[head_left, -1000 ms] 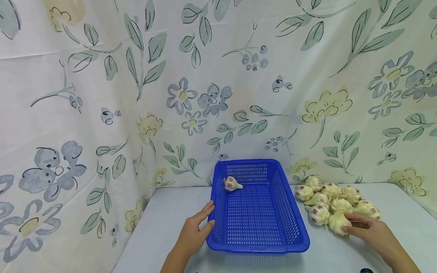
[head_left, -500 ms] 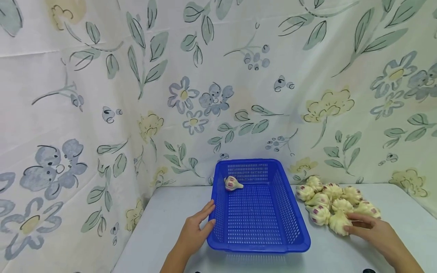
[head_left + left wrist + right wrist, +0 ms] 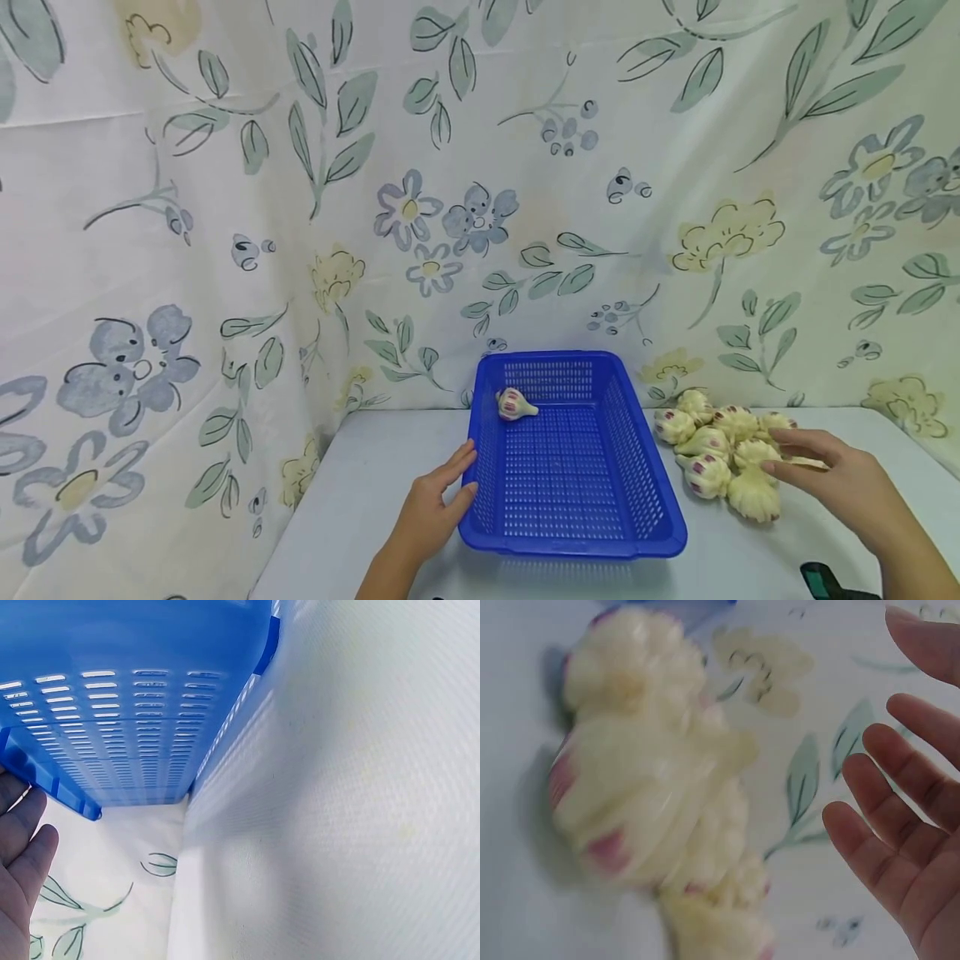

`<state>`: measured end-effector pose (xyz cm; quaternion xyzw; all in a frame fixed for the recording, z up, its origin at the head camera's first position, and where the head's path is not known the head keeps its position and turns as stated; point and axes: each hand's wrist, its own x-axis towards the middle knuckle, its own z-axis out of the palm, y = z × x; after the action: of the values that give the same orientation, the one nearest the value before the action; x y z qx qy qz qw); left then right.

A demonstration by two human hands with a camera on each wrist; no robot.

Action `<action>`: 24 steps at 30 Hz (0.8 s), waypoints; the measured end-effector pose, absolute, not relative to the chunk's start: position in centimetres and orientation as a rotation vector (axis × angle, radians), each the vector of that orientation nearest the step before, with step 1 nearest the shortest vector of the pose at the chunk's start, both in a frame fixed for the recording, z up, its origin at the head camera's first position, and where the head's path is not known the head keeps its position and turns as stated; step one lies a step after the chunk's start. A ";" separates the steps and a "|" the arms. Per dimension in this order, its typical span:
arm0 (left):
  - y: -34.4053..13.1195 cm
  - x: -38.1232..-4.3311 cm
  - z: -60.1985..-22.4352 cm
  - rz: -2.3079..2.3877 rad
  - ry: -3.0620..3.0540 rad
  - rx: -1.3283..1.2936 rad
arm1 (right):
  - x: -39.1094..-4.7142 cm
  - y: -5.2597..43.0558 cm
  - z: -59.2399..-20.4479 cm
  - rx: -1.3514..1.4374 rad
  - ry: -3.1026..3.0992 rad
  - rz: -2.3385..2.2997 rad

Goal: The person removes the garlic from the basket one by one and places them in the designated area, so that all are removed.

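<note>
A blue plastic basket (image 3: 573, 546) with slotted walls stands mid-table, and one garlic bulb (image 3: 514, 404) lies inside at its far left. My left hand (image 3: 427, 508) rests against the basket's left rim with fingers extended; the left wrist view has its fingertips at the rim's underside. Right of the basket is a pile of garlic bulbs (image 3: 705, 475), white with purple patches. Over the pile's right side hovers my right hand (image 3: 847, 479), thumb and fingers apart and holding nothing. In the right wrist view, the fingers stand away from the blurred garlic (image 3: 645, 795).
A white table (image 3: 360, 475) carries everything. Behind and to the left hangs a floral curtain (image 3: 525, 167). A black device with a greenish screen (image 3: 821, 579) shows by the right wrist at the bottom edge.
My right hand has let go of the nearest garlic bulb and lifted slightly up and to the right. The left hand stays at the basket rim.
</note>
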<state>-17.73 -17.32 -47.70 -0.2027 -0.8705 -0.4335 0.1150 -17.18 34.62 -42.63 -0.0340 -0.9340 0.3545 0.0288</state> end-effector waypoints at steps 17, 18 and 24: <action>-17.6 -17.6 -47.6 -1.313 -2.572 -0.594 | -21.7 23.7 -34.2 0.390 -2.600 1.124; -17.6 -17.7 -47.6 -1.312 -2.570 -0.596 | -22.0 23.0 -33.9 0.400 -2.581 1.136; -17.5 -17.7 -47.5 -1.307 -2.555 -0.608 | -23.8 19.5 -32.5 0.484 -2.490 1.272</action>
<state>-17.75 -17.49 -47.49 -0.2063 -0.8663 -0.4430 0.1036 -23.79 19.51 -32.47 0.1685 -0.8673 0.4433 0.1514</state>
